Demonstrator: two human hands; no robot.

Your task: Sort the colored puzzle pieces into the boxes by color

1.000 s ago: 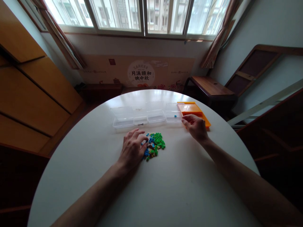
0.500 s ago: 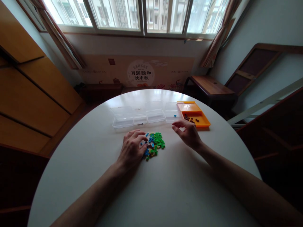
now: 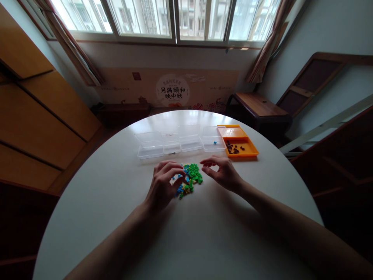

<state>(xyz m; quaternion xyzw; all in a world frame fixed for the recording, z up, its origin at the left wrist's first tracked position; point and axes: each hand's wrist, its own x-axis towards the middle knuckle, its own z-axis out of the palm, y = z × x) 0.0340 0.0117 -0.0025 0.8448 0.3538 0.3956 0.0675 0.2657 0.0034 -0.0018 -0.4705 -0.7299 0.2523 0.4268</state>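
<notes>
A pile of small toy building bricks (image 3: 194, 173), green, blue and pale yellow, lies on the white table in front of me. My left hand (image 3: 165, 182) arches over the pile's left side, thumb and index finger pinched close together above it. Whatever sits between those fingertips is too small to make out. Just right of the green bricks hovers my right hand (image 3: 223, 173), its thumb and index finger apart with nothing visible between them. Beyond it, dark brown bricks (image 3: 233, 149) lie in the orange box (image 3: 249, 148).
Clear plastic boxes with raised lids (image 3: 190, 144) stand in a row across the far part of the round table (image 3: 204, 241). One blue brick (image 3: 215, 142) lies in the rightmost clear box, against the orange one. A wooden stool (image 3: 259, 104) stands beyond the table.
My right hand has moved left and nearer, from beside the orange box to the pile's edge. My left hand has lifted slightly; brown bricks seen earlier in the pile no longer show there.
</notes>
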